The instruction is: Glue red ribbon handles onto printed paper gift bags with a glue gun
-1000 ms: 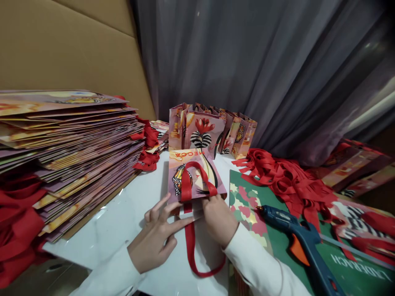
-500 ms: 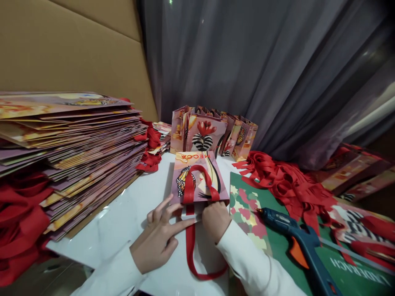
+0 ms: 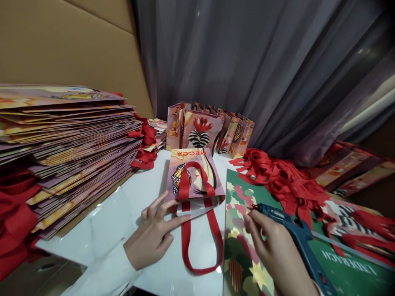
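Observation:
A paper gift bag [image 3: 193, 172] printed with a butterfly and "MECCA" lies on its side, its mouth turned towards me. One red ribbon handle [image 3: 184, 187] rests over its upper face; another red ribbon loop [image 3: 202, 271] extends from the mouth onto the white tabletop. My left hand [image 3: 151, 236] is open at the mouth, fingers spread, fingertips touching the bag's edge. Over the hot glue gun [image 3: 300, 230] is my right hand [image 3: 277, 250], fingers loosely bent and apart, with nothing visible between them. It hides part of the gun, and I cannot tell if they touch.
A tall stack of flat printed bags [image 3: 83, 148] stands at left, with red ribbons [image 3: 15, 222] beside it. Several upright bags [image 3: 202, 129] stand at the back before a grey curtain [image 3: 216, 53]. Right of centre are a red ribbon pile [image 3: 284, 181] and a green printed sheet [image 3: 348, 263].
My right hand has left the bag's mouth and moved right, over the glue gun. The lower ribbon loop now lies spread wider. My left hand stays at the bag's edge.

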Demonstrator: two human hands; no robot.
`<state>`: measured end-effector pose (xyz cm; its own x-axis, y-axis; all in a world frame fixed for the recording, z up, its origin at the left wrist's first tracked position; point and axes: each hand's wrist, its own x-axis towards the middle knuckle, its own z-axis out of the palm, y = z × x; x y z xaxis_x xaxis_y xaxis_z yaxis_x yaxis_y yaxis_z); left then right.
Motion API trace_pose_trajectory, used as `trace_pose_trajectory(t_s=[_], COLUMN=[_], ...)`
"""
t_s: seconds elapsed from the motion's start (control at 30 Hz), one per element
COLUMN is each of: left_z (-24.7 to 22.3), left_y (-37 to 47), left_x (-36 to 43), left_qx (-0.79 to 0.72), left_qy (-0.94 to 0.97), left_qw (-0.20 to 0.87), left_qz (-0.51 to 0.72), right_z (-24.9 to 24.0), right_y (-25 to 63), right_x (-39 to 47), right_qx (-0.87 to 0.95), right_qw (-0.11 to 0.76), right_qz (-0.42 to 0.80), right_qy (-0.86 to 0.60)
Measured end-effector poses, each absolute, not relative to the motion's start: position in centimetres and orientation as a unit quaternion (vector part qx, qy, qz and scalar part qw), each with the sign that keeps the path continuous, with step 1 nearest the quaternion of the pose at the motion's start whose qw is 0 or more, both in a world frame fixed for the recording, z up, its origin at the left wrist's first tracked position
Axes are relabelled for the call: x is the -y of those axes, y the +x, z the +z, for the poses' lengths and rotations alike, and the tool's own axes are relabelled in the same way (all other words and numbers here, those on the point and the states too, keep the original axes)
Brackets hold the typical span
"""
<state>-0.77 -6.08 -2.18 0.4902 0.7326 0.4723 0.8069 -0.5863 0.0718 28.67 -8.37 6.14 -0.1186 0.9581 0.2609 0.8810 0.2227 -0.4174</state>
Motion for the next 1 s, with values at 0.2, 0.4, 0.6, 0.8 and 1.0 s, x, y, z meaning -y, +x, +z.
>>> trace_pose_trajectory(t_s=[0.2, 0.4, 0.6, 0.8, 1.0], left_z=[-2.6, -2.2, -2.0, -2.0, -1.7], left_y=[-0.9, -0.9, -0.7, -0.7, -0.6], left_x=[6.0, 6.0, 5.9, 6.2, 6.1], left_qx=[0.448, 0.442, 0.439, 0.450, 0.452], left_qy=[-0.858, -0.863, -0.866, -0.863, -0.863], left_qw=[0.095, 0.113, 0.098, 0.079, 0.072], left_qz=[-0.233, -0.219, -0.219, -0.215, -0.214], right_z=[5.3, 6.0, 5.7, 6.6, 6.7], right_y=[23.1, 20.7, 20.0, 21.5, 26.4], right_x=[5.5, 1.9, 1.7, 2.9, 7.8], right_qx=[0.798, 0.784, 0.786, 0.798, 0.781], right_qw=[-0.013, -0.129, -0.120, -0.067, 0.142], right_qz=[0.081, 0.159, 0.121, 0.103, 0.149], right_qy=[-0.596, -0.586, -0.595, -0.590, -0.590])
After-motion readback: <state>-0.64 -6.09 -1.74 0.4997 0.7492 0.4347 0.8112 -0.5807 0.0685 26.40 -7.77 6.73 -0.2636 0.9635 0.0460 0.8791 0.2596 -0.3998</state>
